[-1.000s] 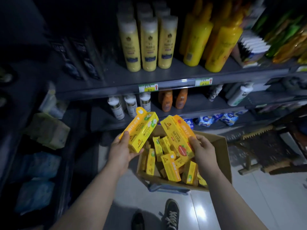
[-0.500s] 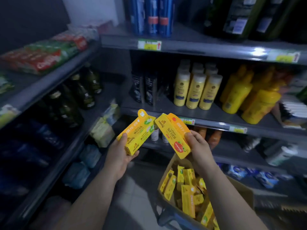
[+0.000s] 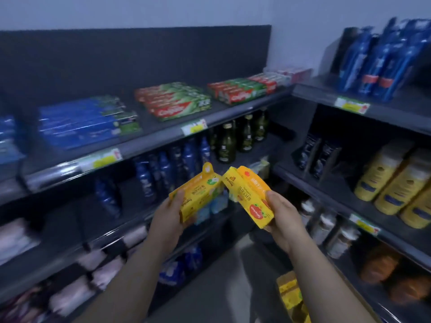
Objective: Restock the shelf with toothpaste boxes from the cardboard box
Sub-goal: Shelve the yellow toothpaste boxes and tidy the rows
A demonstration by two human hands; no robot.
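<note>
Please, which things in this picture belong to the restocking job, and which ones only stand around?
Job: left hand, holding the left box; right hand, holding the right box; spare yellow boxes at the bottom edge; toothpaste shelf.
Not the job: green bottles; blue bottles; yellow bottles; pink packs.

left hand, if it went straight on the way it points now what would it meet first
Left hand: likely the dark green bottles ahead, its yellow boxes touching first; depth unclear.
</note>
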